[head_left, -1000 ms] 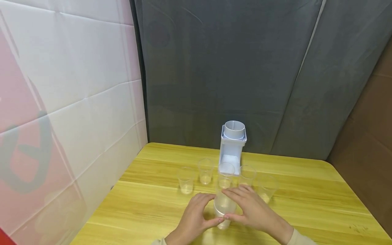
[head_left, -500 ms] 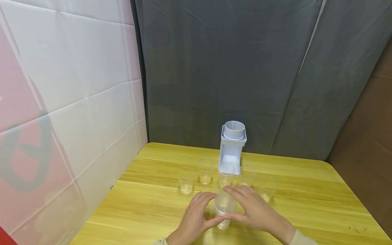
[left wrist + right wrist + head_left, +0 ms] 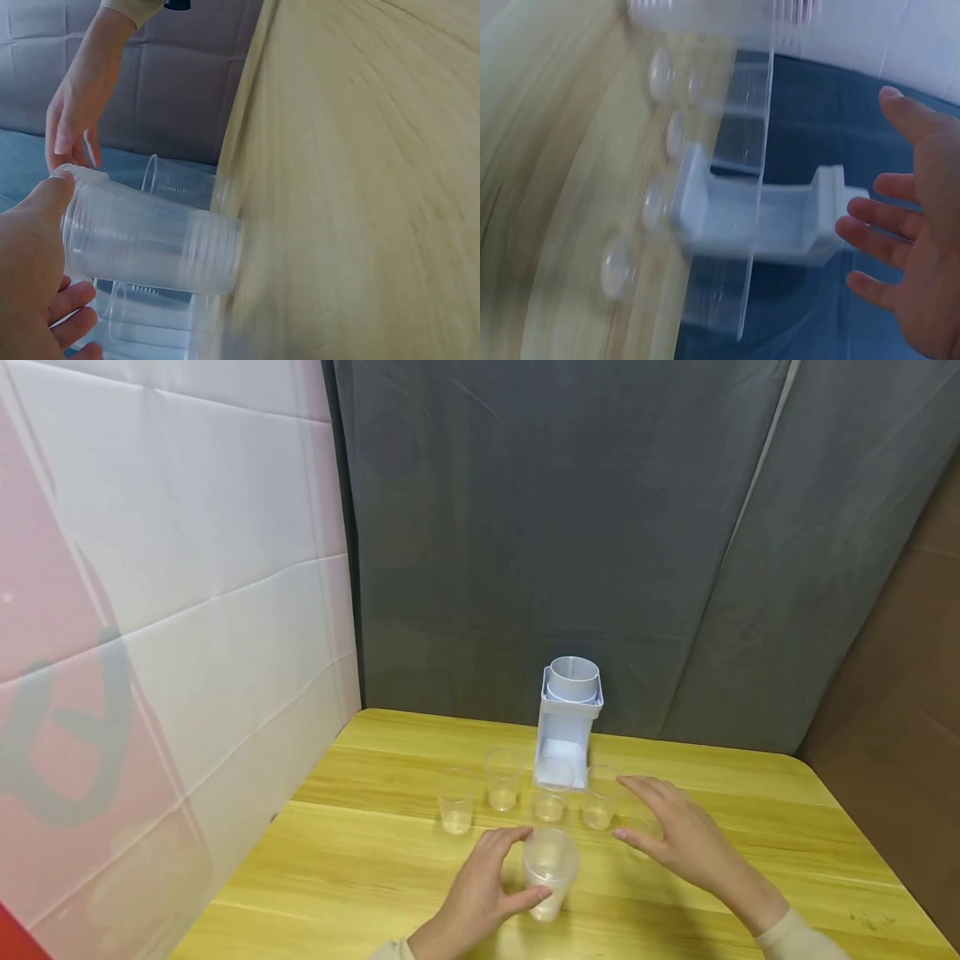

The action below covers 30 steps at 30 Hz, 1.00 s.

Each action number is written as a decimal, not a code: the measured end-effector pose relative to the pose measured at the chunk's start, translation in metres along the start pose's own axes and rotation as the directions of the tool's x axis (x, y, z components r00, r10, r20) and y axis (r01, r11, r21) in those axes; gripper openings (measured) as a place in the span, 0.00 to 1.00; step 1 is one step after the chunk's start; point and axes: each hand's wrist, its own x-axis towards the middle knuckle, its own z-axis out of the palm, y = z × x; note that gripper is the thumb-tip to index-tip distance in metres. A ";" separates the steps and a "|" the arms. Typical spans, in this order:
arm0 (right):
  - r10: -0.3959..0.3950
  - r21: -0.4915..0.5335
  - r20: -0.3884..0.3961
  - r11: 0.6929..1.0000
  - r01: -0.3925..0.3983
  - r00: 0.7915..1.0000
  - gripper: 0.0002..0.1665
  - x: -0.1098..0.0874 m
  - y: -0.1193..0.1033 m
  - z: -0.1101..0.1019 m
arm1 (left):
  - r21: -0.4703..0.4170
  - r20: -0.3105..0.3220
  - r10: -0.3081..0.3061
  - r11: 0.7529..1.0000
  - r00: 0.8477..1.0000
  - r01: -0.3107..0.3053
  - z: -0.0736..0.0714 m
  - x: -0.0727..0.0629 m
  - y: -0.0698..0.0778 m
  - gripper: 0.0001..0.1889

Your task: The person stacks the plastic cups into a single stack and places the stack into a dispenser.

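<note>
Stacked clear plastic cups stand apparently upright on the yellow wood-grain bench, nearest the person and just in front of a row of single clear plastic cups. From where I stand, the left hand curves around the stack's left side, thumb and index finger at the rim, probably to steady something light and easily tipped. The right hand has its thumb and fingers spread and holds nothing, beside the row's right end, where it partly hides the last cup. Those single cups sit a little apart, mouths up, perhaps so each can be taken separately. Behind them rises a pale blue-white plastic holder with a round tube at its top.

As for looks, the stack is colourless and see-through, ringed closely near its base and hazier white low down where the layers overlap; I cannot count them.
</note>
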 end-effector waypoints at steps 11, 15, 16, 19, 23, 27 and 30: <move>0.228 -0.064 0.077 0.973 -0.223 0.971 0.41 -0.011 0.036 -0.001 | 0.070 -0.075 0.064 0.996 0.995 -0.059 0.000 0.000 0.001 0.35; 0.263 -0.071 0.119 0.964 -0.256 0.957 0.45 -0.014 0.043 0.008 | 0.075 -0.086 0.080 0.994 0.993 -0.073 0.002 0.000 0.000 0.34; 0.268 -0.071 0.122 0.963 -0.261 0.956 0.45 -0.014 0.044 0.011 | 0.077 -0.089 0.082 0.994 0.993 -0.075 0.002 0.000 0.000 0.34; 0.274 -0.070 0.118 0.961 -0.267 0.954 0.46 -0.014 0.046 0.017 | 0.083 -0.096 0.092 0.993 0.991 -0.084 0.002 0.000 -0.001 0.34; 0.276 -0.084 0.103 0.960 -0.268 0.956 0.43 -0.013 0.047 0.022 | 0.078 -0.095 0.094 0.993 0.991 -0.087 0.002 0.001 -0.001 0.35; 0.279 -0.095 0.076 0.958 -0.271 0.957 0.40 -0.013 0.046 0.024 | 0.082 -0.085 0.092 0.993 0.992 -0.085 0.002 0.001 -0.001 0.35; 0.280 -0.097 0.060 0.957 -0.274 0.958 0.39 -0.013 0.045 0.026 | 0.091 -0.078 0.092 0.992 0.993 -0.085 0.002 0.001 -0.001 0.35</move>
